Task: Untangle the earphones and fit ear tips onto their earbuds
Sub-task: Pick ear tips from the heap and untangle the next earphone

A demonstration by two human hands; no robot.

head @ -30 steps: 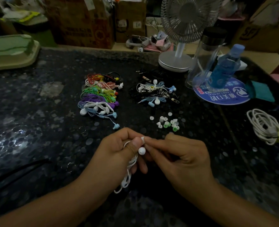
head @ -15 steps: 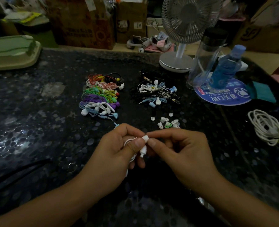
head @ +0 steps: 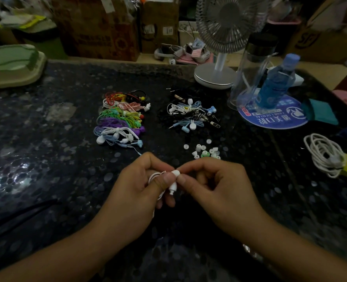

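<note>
My left hand [head: 142, 188] grips a coiled white earphone, thumb and fingers pinching one earbud [head: 173, 187] that points down. My right hand [head: 213, 186] pinches a small white ear tip [head: 176, 173] against the top of that earbud. The cable loops inside my left palm and is mostly hidden. Loose ear tips [head: 204, 151], white and one green, lie on the dark table just beyond my hands. A neat pile of coloured earphones [head: 120, 121] lies at the left, a tangled pile [head: 190, 116] at the right.
A desk fan [head: 219, 74] stands at the back of the speckled table [head: 46, 159], with a clear bottle [head: 249, 70] and a blue bottle [head: 274, 84] on a round blue pad. A coiled white cable [head: 325, 155] lies at the right, a green tray [head: 10, 64] far left.
The earbud has turned from hanging below my left thumb to being pinched between both hands. The dangling cable has been gathered up into my left palm.
</note>
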